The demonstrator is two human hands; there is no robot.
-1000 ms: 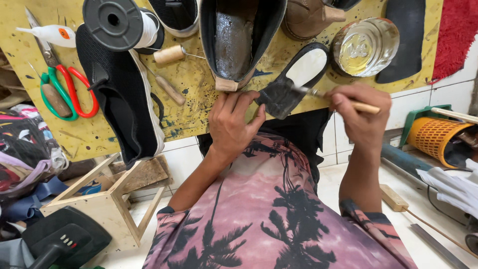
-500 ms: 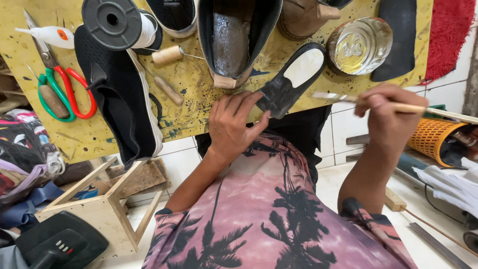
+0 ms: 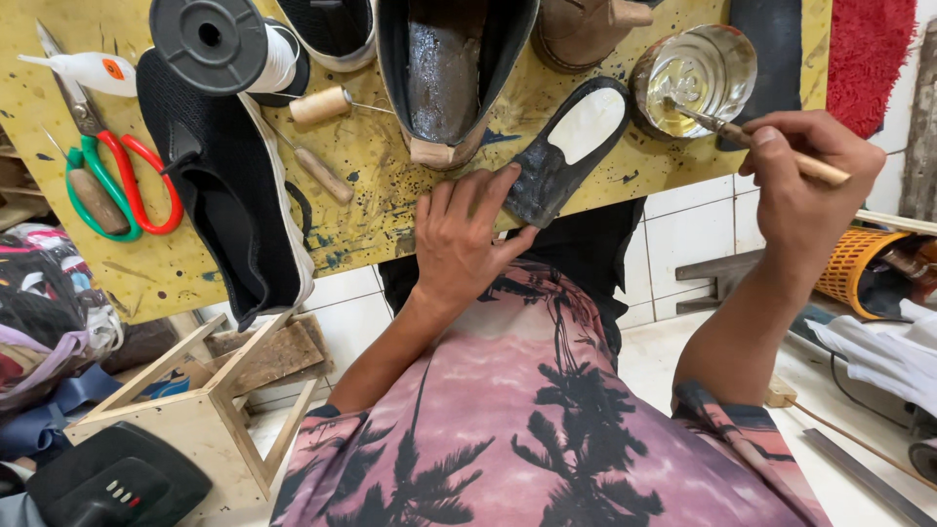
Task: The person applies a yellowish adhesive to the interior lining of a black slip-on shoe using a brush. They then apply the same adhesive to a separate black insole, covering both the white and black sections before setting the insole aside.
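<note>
My left hand (image 3: 464, 234) presses flat on the heel end of a dark shoe sole (image 3: 566, 151) with a white patch, holding it on the yellow board (image 3: 390, 166). My right hand (image 3: 810, 181) grips a thin wooden-handled brush (image 3: 761, 146). The brush tip dips into an open round tin of clear glue (image 3: 695, 70) at the board's far right. A dark shoe upper on a last (image 3: 449, 68) lies just beyond my left fingers.
On the board lie a black mesh shoe (image 3: 210, 185), a thread spool (image 3: 220, 44), an awl (image 3: 322, 102), red and green scissors (image 3: 122, 181) and a white glue bottle (image 3: 93, 70). A wooden stool (image 3: 205, 410) stands lower left; an orange basket (image 3: 864, 268) sits right.
My right hand has carried the brush away from the sole, up and right, into the glue tin. My left hand has settled onto the sole's end.
</note>
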